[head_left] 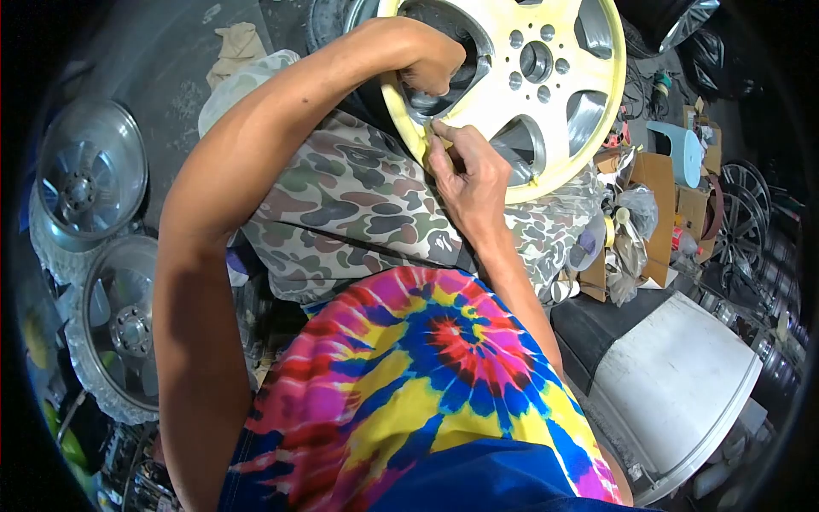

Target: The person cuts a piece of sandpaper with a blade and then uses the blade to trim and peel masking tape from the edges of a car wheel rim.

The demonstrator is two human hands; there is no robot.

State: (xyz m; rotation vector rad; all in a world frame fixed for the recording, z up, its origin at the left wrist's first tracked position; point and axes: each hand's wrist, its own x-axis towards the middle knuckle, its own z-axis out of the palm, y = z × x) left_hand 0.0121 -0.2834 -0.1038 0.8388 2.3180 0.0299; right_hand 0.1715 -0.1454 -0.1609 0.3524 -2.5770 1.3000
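A wheel rim (478, 111) leans against my knees, its face covered in a pale yellow layer that looks like masking tape. Bare grey metal shows inside the spoke openings and bolt holes. My left hand (437, 64) is bent over the upper left opening with its fingers curled inward; what they hold, if anything, is hidden. Just below, my right hand (471, 166) pinches the yellow tape (419, 141) along the rim's lower left edge, thumb and forefinger close together. Both hands are near the same opening.
Two metal wheels (91, 171) (128, 320) stand at the left with plastic around them. To the right are a cardboard box (650, 200) with clutter, a light blue plastic piece (680, 152), a white panel (674, 384) and stacked dark wheels (742, 222).
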